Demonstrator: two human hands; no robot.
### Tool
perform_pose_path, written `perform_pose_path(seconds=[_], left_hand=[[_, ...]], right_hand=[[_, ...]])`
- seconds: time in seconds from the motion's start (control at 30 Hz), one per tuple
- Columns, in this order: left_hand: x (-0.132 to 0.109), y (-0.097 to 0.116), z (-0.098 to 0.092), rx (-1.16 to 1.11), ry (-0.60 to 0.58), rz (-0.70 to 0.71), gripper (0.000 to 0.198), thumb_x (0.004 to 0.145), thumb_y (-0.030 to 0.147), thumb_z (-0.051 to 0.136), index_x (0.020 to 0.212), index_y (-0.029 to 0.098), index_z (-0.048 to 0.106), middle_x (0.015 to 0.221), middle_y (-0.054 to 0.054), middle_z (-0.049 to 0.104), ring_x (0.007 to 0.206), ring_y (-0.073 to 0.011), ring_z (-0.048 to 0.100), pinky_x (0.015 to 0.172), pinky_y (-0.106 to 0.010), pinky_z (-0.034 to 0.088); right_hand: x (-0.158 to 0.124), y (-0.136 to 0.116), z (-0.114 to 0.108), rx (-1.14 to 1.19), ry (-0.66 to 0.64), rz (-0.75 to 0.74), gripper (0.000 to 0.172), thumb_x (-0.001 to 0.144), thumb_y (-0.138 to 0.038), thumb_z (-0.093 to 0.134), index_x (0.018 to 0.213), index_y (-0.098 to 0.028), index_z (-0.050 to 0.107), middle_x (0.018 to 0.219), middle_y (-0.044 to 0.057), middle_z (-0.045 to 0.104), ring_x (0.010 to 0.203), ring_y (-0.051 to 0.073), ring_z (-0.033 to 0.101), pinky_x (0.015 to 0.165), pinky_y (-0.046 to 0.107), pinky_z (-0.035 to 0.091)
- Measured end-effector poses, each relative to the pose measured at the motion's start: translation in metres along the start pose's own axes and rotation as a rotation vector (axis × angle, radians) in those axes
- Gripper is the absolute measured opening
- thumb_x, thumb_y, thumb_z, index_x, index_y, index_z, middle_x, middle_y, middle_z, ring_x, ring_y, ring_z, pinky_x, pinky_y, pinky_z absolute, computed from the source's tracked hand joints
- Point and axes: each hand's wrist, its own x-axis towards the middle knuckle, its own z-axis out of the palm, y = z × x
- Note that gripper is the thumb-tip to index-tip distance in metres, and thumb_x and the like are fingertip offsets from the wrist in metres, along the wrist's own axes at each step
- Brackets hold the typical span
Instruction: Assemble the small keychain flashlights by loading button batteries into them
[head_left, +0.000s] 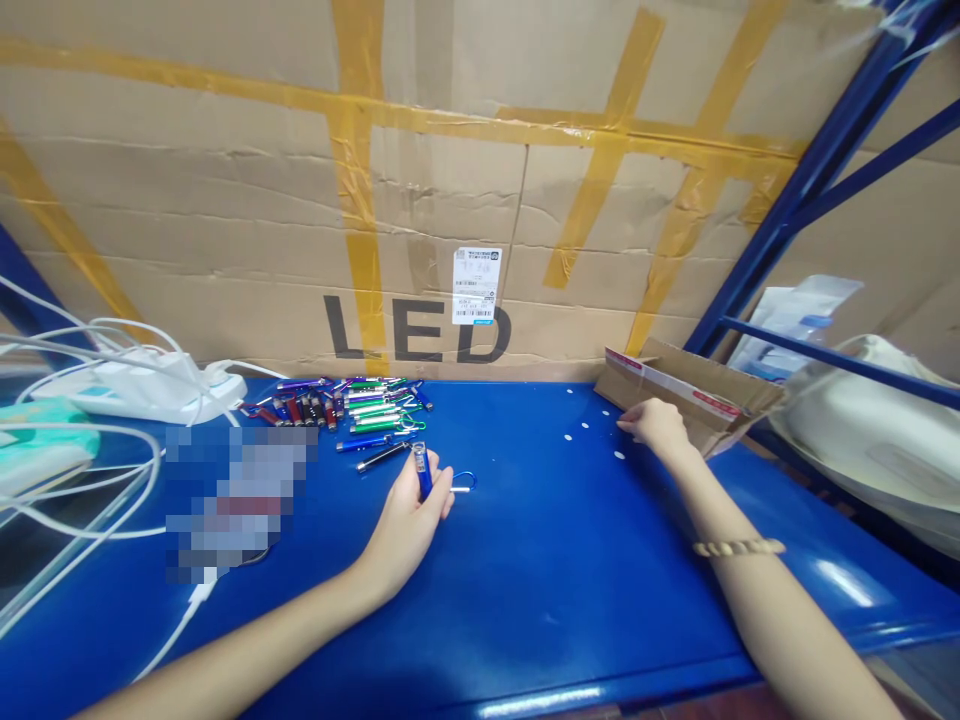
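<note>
My left hand (pixel 409 520) is wrapped round a blue keychain penlight (pixel 424 470), silver end up, with a blue carabiner clip (pixel 466 478) sticking out past the fingers. Just beyond it lie a black penlight (pixel 382 457), a blue one (pixel 367 441) and a pile of green, red, purple and dark ones (pixel 379 408). My right hand (pixel 660 428) is over the table's right side, beside an open cardboard box (pixel 675 385). Its fingertips are pinched together; whatever they hold is too small to make out. Several small white discs (pixel 606 413) lie left of it.
A white power strip (pixel 142 385) with tangled cables sits at the left on the blue table (pixel 525 600). A blurred-out device (pixel 244 500) lies nearby. Behind stands a large taped carton (pixel 420 220). A blue metal frame (pixel 787 220) rises at the right.
</note>
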Motion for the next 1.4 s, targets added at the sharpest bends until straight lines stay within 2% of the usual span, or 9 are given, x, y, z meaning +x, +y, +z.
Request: perform_pose_path(seconds=[0.3, 0.5, 0.67, 0.83, 0.97, 1.07, 1.2, 1.3, 1.4], left_hand=[[0.002, -0.001, 0.000, 0.016, 0.004, -0.005, 0.020, 0.086, 0.033, 0.042, 0.075, 0.022, 0.029, 0.054, 0.009, 0.036, 0.047, -0.0074, 0.034, 0.046, -0.021, 0.024], [0.002, -0.002, 0.001, 0.031, -0.001, -0.017, 0.023, 0.085, 0.036, 0.043, 0.074, 0.022, 0.027, 0.053, 0.010, 0.036, 0.047, -0.0081, 0.034, 0.046, -0.021, 0.022], [0.001, -0.002, 0.001, 0.058, -0.013, -0.022, 0.022, 0.084, 0.037, 0.042, 0.075, 0.022, 0.028, 0.053, 0.010, 0.035, 0.049, -0.0094, 0.035, 0.049, -0.022, 0.024], [0.001, -0.001, 0.002, 0.062, -0.002, 0.001, 0.024, 0.083, 0.035, 0.044, 0.072, 0.022, 0.028, 0.053, 0.010, 0.035, 0.048, -0.0091, 0.036, 0.050, -0.023, 0.025], [0.001, 0.000, 0.002, 0.017, 0.005, -0.020, 0.022, 0.084, 0.036, 0.044, 0.074, 0.022, 0.030, 0.052, 0.010, 0.036, 0.047, -0.0090, 0.036, 0.048, -0.022, 0.025], [0.001, 0.000, 0.001, -0.029, 0.011, -0.018, 0.022, 0.084, 0.037, 0.044, 0.075, 0.022, 0.030, 0.051, 0.011, 0.037, 0.047, -0.0087, 0.037, 0.048, -0.021, 0.026], [0.003, 0.001, 0.000, -0.027, 0.055, 0.024, 0.023, 0.085, 0.036, 0.044, 0.074, 0.022, 0.030, 0.051, 0.011, 0.036, 0.048, -0.0088, 0.040, 0.050, -0.021, 0.029], [0.002, 0.000, -0.001, 0.038, 0.069, 0.058, 0.021, 0.086, 0.036, 0.044, 0.075, 0.022, 0.031, 0.051, 0.011, 0.037, 0.048, -0.0092, 0.039, 0.051, -0.022, 0.030], [0.001, -0.001, -0.002, 0.094, 0.045, 0.091, 0.020, 0.086, 0.034, 0.045, 0.075, 0.022, 0.034, 0.054, 0.009, 0.040, 0.050, -0.0101, 0.042, 0.054, -0.022, 0.033]], right_hand=[[-0.007, -0.013, -0.002, 0.204, 0.011, -0.098, 0.011, 0.053, -0.012, 0.070, 0.064, -0.010, 0.070, 0.053, 0.007, 0.067, 0.045, 0.018, 0.062, 0.052, 0.025, 0.050], [-0.015, -0.031, -0.031, 0.286, 0.308, -0.259, 0.021, 0.064, -0.019, 0.062, 0.083, -0.012, 0.069, 0.077, 0.008, 0.071, 0.074, 0.019, 0.066, 0.074, 0.026, 0.050], [-0.008, -0.003, -0.056, 0.240, 0.805, -0.299, 0.014, 0.067, -0.020, 0.055, 0.073, -0.014, 0.067, 0.078, 0.010, 0.068, 0.081, 0.022, 0.063, 0.081, 0.032, 0.047], [0.001, 0.022, -0.061, 0.230, 0.810, -0.245, 0.017, 0.068, -0.020, 0.053, 0.071, -0.013, 0.068, 0.074, 0.014, 0.068, 0.072, 0.024, 0.063, 0.073, 0.034, 0.049], [-0.018, -0.016, -0.053, 0.308, 0.842, -0.372, 0.020, 0.074, -0.023, 0.053, 0.082, -0.013, 0.068, 0.087, 0.012, 0.067, 0.086, 0.025, 0.061, 0.082, 0.040, 0.046], [-0.054, -0.067, -0.039, 0.427, 0.647, -0.592, 0.021, 0.078, -0.033, 0.056, 0.082, -0.016, 0.068, 0.083, 0.007, 0.068, 0.071, 0.017, 0.062, 0.070, 0.031, 0.051], [-0.108, -0.115, -0.010, 0.594, -0.146, -0.957, 0.033, 0.079, -0.034, 0.059, 0.107, -0.018, 0.063, 0.091, 0.007, 0.067, 0.072, 0.014, 0.062, 0.068, 0.029, 0.052], [-0.136, -0.127, 0.008, 0.640, -0.366, -1.036, 0.042, 0.076, -0.035, 0.064, 0.114, -0.018, 0.060, 0.089, 0.006, 0.066, 0.070, 0.014, 0.060, 0.065, 0.027, 0.051], [-0.151, -0.128, 0.017, 0.617, -0.427, -1.112, 0.033, 0.080, -0.035, 0.060, 0.109, -0.018, 0.063, 0.083, 0.006, 0.064, 0.069, 0.013, 0.058, 0.065, 0.025, 0.048]])
